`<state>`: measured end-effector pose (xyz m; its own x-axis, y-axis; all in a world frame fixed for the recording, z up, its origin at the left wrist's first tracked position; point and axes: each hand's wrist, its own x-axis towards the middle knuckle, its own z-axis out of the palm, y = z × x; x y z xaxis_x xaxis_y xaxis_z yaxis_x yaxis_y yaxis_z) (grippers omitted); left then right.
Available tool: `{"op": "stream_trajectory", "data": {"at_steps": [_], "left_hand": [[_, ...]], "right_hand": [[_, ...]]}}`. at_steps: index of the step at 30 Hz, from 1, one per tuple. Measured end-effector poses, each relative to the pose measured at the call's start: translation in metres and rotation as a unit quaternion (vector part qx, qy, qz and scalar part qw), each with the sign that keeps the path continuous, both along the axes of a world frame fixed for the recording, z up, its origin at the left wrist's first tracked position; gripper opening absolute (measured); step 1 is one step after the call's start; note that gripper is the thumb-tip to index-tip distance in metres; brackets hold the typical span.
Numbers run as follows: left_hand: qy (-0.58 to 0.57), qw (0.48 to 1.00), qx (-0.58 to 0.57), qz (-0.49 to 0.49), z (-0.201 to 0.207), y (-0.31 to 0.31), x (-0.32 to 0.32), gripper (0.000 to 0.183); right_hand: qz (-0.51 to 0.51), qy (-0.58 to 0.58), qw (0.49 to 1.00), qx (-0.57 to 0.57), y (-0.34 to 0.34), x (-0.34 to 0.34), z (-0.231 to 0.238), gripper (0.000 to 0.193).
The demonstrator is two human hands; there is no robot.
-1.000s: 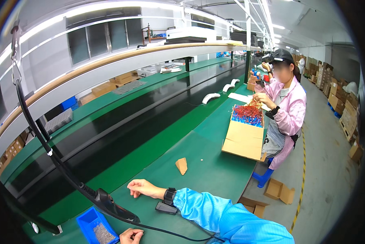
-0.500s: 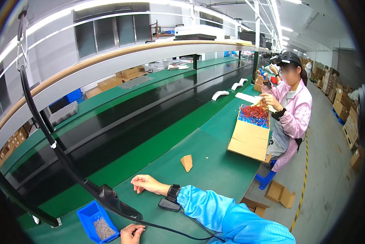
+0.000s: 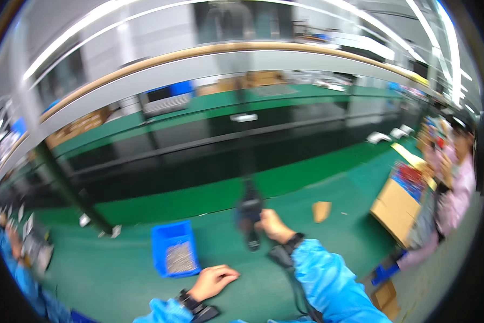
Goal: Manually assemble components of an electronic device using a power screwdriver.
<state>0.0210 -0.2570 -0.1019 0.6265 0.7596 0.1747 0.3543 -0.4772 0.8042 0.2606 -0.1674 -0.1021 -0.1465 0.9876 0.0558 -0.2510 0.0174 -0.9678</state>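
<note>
A: What has changed since a moment ago?
B: Our view has swung, so the blue tray [image 3: 159, 248] now shows whole, left of our left hand [image 3: 212, 282], its small grey pieces [image 3: 180, 259] heaped toward the near end.
A: And our right hand [image 3: 277, 227]?
B: Earlier it lay on the worktop [image 3: 99, 277], well apart from the black hanging device [image 3: 249, 212]; now we see it right up against the device's right side. Blur keeps us from telling whether the fingers grip it.
A: Our left?
B: Released, resting palm down on the worktop, fingers loosely bent. We now see its sleeve too.
A: Anything unmoved?
B: The brown cardboard scrap [image 3: 321, 211] lies, as before, right of our right hand.
</note>
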Motion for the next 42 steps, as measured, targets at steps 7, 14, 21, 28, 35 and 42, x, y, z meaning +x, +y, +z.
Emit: {"op": "stream_trajectory", "data": {"at_steps": [7, 14, 21, 28, 35, 42], "left_hand": [[-0.14, 0.989, 0.046, 0.003, 0.094, -0.035, -0.021, 0.007], [-0.225, 0.86, 0.286, 0.358, 0.135, 0.004, -0.159, 0.005], [-0.245, 0.772, 0.123, 0.574, 0.048, 0.074, -0.325, 0.011], [-0.264, 0.706, -0.093, 0.651, -0.035, 0.163, -0.414, 0.018], [-0.356, 0.769, -0.16, 0.505, -0.063, 0.221, -0.457, 0.012], [-0.217, 0.877, -0.089, 0.42, -0.058, 0.253, -0.439, 0.021]], "right_hand": [[-0.01, 0.063, 0.998, 0.03, 0.009, 0.0, -0.014, 0.023], [-0.016, 0.008, 0.999, 0.032, 0.013, -0.001, -0.02, 0.022], [-0.041, 0.024, 0.996, 0.077, 0.026, 0.006, -0.04, 0.023], [-0.008, -0.009, 1.0, 0.019, 0.035, 0.026, -0.057, 0.018], [0.004, 0.002, 1.0, -0.026, 0.014, 0.013, -0.02, 0.014], [-0.001, 0.005, 0.999, -0.031, 0.018, 0.02, -0.029, 0.013]]}}
